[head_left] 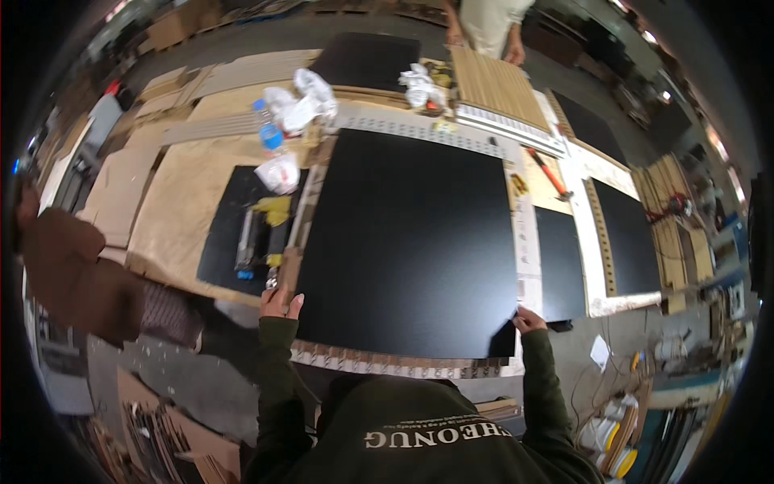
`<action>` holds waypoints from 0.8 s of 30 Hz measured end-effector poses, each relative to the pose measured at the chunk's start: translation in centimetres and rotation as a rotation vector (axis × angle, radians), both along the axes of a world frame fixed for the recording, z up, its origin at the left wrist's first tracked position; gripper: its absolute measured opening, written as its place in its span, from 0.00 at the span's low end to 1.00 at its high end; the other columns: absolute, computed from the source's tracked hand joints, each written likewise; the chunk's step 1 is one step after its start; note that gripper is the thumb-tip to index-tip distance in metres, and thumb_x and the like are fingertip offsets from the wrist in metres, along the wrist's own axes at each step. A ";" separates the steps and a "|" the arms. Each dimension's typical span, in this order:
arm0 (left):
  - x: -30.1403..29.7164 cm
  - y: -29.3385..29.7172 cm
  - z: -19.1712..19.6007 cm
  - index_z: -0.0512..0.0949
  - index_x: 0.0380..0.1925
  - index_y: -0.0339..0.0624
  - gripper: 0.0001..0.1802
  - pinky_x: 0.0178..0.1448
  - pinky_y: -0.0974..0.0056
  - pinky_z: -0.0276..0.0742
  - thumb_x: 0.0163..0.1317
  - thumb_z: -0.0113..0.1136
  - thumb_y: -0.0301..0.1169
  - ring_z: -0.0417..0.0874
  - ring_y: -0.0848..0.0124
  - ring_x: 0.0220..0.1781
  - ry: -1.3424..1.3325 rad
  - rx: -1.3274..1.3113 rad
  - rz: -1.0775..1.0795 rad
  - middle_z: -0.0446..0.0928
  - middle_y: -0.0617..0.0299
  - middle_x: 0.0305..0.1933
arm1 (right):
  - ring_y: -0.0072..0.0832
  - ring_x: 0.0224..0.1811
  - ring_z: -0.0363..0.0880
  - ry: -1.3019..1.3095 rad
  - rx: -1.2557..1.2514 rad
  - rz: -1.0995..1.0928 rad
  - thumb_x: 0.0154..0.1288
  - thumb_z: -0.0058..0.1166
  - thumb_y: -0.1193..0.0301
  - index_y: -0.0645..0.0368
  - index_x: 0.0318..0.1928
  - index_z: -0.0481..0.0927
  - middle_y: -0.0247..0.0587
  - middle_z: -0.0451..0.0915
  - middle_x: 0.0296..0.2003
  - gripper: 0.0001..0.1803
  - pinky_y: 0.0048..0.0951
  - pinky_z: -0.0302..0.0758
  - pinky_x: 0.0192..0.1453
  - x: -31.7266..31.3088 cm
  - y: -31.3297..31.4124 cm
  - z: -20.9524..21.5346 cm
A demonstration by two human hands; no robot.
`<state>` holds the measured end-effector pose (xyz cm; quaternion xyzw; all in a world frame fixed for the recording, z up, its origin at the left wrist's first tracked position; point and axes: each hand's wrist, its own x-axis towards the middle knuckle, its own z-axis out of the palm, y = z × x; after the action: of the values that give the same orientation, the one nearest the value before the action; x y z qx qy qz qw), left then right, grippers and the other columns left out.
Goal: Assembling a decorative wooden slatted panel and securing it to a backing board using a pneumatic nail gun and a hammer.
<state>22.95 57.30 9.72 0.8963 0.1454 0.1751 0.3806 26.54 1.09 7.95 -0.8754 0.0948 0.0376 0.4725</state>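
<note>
A large black square panel (411,242) lies flat on the workbench in front of me. My left hand (280,303) grips its near left corner, fingers curled over the edge. My right hand (528,320) holds the near right corner. Both sleeves are dark green. Under the panel's near edge a row of wooden slats (387,363) shows. A perforated white strip (419,129) runs along the panel's far edge.
Left of the panel, a tool (256,235) and yellow gloves (276,210) lie on a black sheet. White crumpled bags (302,101), a blue-capped bottle (270,133), a slatted wood panel (500,89), an orange-handled tool (550,173) and more black panels (629,234) surround it. Another person (488,24) stands opposite; a brown sleeve (72,274) is at left.
</note>
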 end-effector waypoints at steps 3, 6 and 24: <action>-4.6 1.6 -2.2 0.76 0.42 0.36 0.21 0.49 0.58 0.71 0.54 0.58 0.41 0.75 0.53 0.43 0.095 -0.078 0.110 0.73 0.47 0.42 | 0.22 0.36 0.76 0.066 -0.063 0.004 0.54 0.57 0.71 0.66 0.46 0.76 0.39 0.80 0.31 0.19 0.23 0.74 0.42 -1.3 -0.9 -1.2; -7.4 -0.5 -3.6 0.78 0.41 0.40 0.17 0.48 0.61 0.71 0.56 0.56 0.40 0.77 0.59 0.42 0.115 -0.169 0.165 0.75 0.51 0.39 | 0.25 0.40 0.76 0.067 0.212 -0.108 0.57 0.57 0.69 0.67 0.51 0.73 0.39 0.79 0.40 0.22 0.25 0.73 0.45 -2.2 -2.7 -4.5; -2.6 1.6 -2.5 0.68 0.54 0.39 0.29 0.54 0.55 0.64 0.57 0.55 0.46 0.69 0.54 0.51 -0.278 0.194 -0.016 0.71 0.46 0.49 | 0.22 0.41 0.75 0.166 0.314 -0.282 0.53 0.61 0.67 0.62 0.47 0.77 0.40 0.80 0.38 0.20 0.22 0.70 0.48 -5.9 2.1 -0.7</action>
<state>20.31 58.94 7.27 0.8971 0.0669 0.3075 0.3101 20.60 3.17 7.29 -0.7631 0.2476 0.0574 0.5942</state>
